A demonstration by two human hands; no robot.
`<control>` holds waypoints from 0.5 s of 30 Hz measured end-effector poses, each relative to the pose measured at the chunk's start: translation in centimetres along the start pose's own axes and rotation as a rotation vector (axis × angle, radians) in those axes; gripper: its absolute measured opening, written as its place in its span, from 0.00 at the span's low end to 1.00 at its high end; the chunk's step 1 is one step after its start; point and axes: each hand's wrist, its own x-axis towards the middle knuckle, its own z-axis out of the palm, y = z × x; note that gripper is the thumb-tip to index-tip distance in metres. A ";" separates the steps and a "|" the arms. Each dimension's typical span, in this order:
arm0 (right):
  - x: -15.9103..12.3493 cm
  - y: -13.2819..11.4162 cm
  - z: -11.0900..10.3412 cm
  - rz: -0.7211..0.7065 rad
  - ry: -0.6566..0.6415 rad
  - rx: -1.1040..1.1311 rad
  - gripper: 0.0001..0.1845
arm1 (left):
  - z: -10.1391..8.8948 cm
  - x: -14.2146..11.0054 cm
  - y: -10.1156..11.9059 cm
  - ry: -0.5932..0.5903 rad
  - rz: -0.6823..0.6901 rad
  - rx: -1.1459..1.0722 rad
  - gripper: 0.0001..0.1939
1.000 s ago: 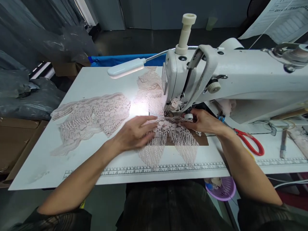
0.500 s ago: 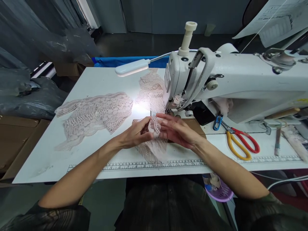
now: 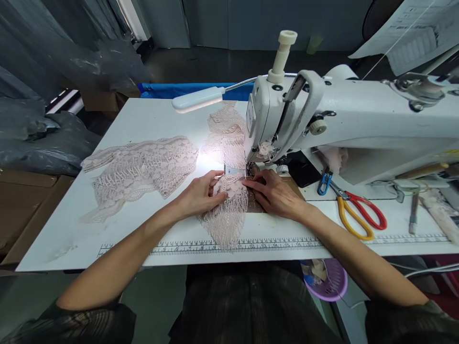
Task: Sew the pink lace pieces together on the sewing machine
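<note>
A pale pink lace piece (image 3: 227, 217), folded in two, lies on the white table (image 3: 143, 124) in front of the sewing machine's needle (image 3: 247, 168). My left hand (image 3: 201, 193) rests on its left upper edge with fingers flat and pressed on the lace. My right hand (image 3: 274, 193) lies flat on its right edge, fingertips at the presser foot. The white sewing machine (image 3: 340, 124) stands just behind both hands. More lace (image 3: 225, 134) trails away behind the needle.
A second lace piece (image 3: 139, 167) lies spread at the left. The lamp (image 3: 199, 99) shines over the needle area. Red and yellow scissors (image 3: 355, 212) and blue snips (image 3: 324, 181) lie at the right. A printed ruler (image 3: 215, 247) runs along the front edge; a purple basket (image 3: 328, 279) hangs below.
The lace was lifted and folded between both hands half a second ago; now it lies folded flat at the needle, with both hands pressing it down. My right hand left the machine's knob.
</note>
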 end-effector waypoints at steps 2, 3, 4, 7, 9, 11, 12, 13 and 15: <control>0.0 -0.1 0.6 0.018 -0.006 -0.061 0.21 | -0.5 -0.2 0.3 -0.047 -0.020 0.064 0.39; -0.1 -0.2 0.8 0.034 -0.008 -0.077 0.22 | -0.8 -0.3 0.5 -0.065 -0.028 0.088 0.40; -0.1 -0.3 0.9 0.050 -0.011 -0.089 0.22 | -0.9 -0.4 0.6 -0.077 -0.037 0.101 0.40; 0.0 -0.7 1.0 0.088 -0.032 -0.118 0.24 | -1.2 -0.5 0.9 -0.121 -0.059 0.064 0.42; 0.2 -1.1 0.9 0.113 -0.048 -0.135 0.24 | -1.1 -0.4 0.6 -0.189 -0.058 0.004 0.45; 0.3 -1.4 0.8 0.140 -0.061 -0.144 0.23 | -1.0 -0.3 0.2 -0.245 -0.033 -0.045 0.47; 0.3 -1.5 0.7 0.153 -0.065 -0.147 0.22 | -0.9 -0.2 0.0 -0.241 -0.015 -0.052 0.48; 0.4 -1.6 0.7 0.161 -0.068 -0.149 0.22 | -0.8 -0.1 -0.1 -0.215 0.001 -0.044 0.49; 0.3 -1.8 0.7 0.173 -0.068 -0.153 0.22 | -0.6 0.0 -0.3 -0.117 0.024 0.015 0.50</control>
